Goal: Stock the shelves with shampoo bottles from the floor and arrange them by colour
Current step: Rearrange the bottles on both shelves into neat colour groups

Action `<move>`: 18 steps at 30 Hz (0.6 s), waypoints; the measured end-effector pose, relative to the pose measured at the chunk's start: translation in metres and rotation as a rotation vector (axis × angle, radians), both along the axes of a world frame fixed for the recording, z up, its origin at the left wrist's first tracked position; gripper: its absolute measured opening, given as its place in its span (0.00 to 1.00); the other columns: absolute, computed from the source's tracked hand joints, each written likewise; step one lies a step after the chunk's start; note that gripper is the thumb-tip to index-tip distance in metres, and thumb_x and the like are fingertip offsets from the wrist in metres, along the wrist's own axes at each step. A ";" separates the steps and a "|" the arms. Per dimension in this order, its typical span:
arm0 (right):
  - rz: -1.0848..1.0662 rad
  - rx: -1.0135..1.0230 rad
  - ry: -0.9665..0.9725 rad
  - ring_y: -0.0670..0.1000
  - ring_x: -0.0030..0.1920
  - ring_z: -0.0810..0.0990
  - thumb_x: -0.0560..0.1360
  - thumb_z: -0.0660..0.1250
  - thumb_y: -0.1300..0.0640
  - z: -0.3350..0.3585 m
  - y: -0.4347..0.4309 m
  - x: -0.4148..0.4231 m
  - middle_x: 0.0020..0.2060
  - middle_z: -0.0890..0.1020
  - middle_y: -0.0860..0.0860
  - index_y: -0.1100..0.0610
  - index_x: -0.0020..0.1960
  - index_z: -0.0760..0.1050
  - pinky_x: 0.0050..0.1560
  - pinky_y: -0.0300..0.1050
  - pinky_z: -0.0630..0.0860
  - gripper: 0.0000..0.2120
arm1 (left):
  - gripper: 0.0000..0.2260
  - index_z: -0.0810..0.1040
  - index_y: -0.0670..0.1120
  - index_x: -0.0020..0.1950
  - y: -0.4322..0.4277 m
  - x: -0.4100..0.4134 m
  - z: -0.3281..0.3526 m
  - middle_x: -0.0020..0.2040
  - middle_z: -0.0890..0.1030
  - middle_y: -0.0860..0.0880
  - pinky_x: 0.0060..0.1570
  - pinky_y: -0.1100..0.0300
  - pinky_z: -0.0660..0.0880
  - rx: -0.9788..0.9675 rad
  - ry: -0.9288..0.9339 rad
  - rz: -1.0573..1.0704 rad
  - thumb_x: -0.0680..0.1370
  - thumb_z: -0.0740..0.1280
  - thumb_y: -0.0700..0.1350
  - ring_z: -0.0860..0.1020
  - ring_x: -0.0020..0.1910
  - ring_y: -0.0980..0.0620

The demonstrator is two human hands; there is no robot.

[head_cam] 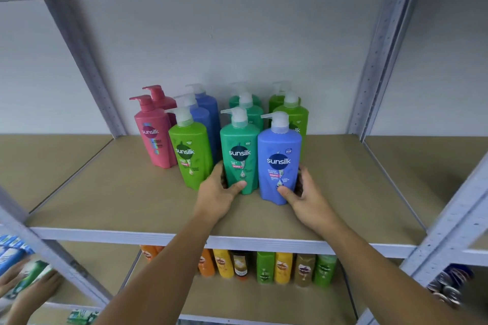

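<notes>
Pump shampoo bottles stand in rows on the brown shelf board (111,192). My left hand (219,190) grips the base of a teal bottle (239,150) at the front. My right hand (303,192) grips the base of a blue bottle (279,158) beside it. A light green bottle (190,155) stands front left, with two blue bottles (203,111) behind it. Two pink bottles (154,129) stand at the far left. More teal bottles (250,108) and light green bottles (293,111) stand behind the two I hold.
Grey metal uprights (375,66) frame the bay. The shelf below holds several orange, yellow, brown and green bottles (264,266). At the lower left another person's hands (31,287) hold a green pack. Cans (449,285) lie at the lower right.
</notes>
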State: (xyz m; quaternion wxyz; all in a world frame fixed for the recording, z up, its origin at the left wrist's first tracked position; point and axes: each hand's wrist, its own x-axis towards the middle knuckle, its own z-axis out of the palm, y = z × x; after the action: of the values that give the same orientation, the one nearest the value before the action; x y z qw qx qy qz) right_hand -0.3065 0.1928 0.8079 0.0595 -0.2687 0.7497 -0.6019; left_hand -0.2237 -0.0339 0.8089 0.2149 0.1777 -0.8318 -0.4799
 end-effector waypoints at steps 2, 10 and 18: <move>0.008 0.008 0.002 0.43 0.67 0.76 0.76 0.72 0.53 0.000 0.001 0.000 0.65 0.79 0.38 0.44 0.74 0.64 0.70 0.57 0.71 0.29 | 0.28 0.72 0.56 0.71 0.000 0.001 -0.002 0.55 0.81 0.64 0.59 0.63 0.76 -0.025 -0.013 0.008 0.73 0.77 0.50 0.80 0.55 0.63; -0.044 0.158 0.056 0.41 0.61 0.79 0.78 0.69 0.45 0.004 0.002 0.008 0.62 0.80 0.37 0.44 0.73 0.66 0.63 0.47 0.76 0.25 | 0.20 0.75 0.49 0.61 0.013 0.009 0.001 0.44 0.83 0.50 0.38 0.55 0.73 -0.389 -0.113 0.096 0.79 0.66 0.62 0.80 0.42 0.47; -0.167 0.856 0.467 0.58 0.69 0.69 0.78 0.49 0.39 -0.016 0.022 0.046 0.69 0.74 0.54 0.58 0.73 0.67 0.72 0.54 0.64 0.32 | 0.22 0.72 0.49 0.73 0.009 0.050 -0.008 0.68 0.78 0.48 0.61 0.54 0.75 -0.576 -0.211 -0.046 0.81 0.64 0.54 0.77 0.65 0.44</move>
State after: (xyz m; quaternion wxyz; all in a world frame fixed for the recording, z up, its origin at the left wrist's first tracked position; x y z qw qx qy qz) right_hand -0.2604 0.2143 0.7917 -0.0536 -0.2870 0.9419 -0.1661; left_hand -0.1740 -0.0245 0.8014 0.1579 0.1397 -0.9551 -0.2080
